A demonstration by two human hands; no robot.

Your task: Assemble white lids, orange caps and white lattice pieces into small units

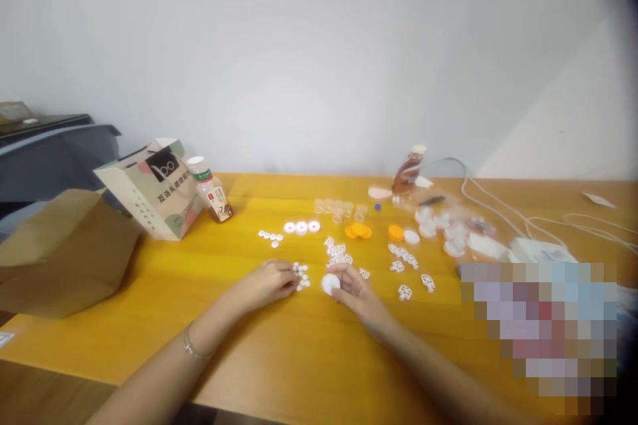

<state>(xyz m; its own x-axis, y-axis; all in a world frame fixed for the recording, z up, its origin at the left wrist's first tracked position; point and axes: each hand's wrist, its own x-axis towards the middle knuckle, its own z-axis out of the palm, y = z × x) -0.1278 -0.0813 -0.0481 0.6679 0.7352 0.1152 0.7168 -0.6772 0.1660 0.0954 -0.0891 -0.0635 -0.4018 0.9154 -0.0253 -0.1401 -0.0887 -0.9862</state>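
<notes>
My right hand [355, 289] is closed around a small white round cap [329, 284], held just above the yellow wooden table [239, 319]. My left hand [272, 279] rests on the table with its fingertips pinched at a cluster of tiny white discs [301, 275]; what the fingertips hold is too small to name. A thin bracelet [192, 347] sits on my left wrist. Between and beyond the hands lie white lattice-shaped plastic pieces [337, 254].
Farther back are three white rings [302, 227], orange caps [359, 231], clear little cups [339, 207] and white lids [438, 226]. A paper gift bag [154, 189], a drink bottle [212, 191] and a brown bag [64, 252] stand at the left. Cables [498, 209] run at the right.
</notes>
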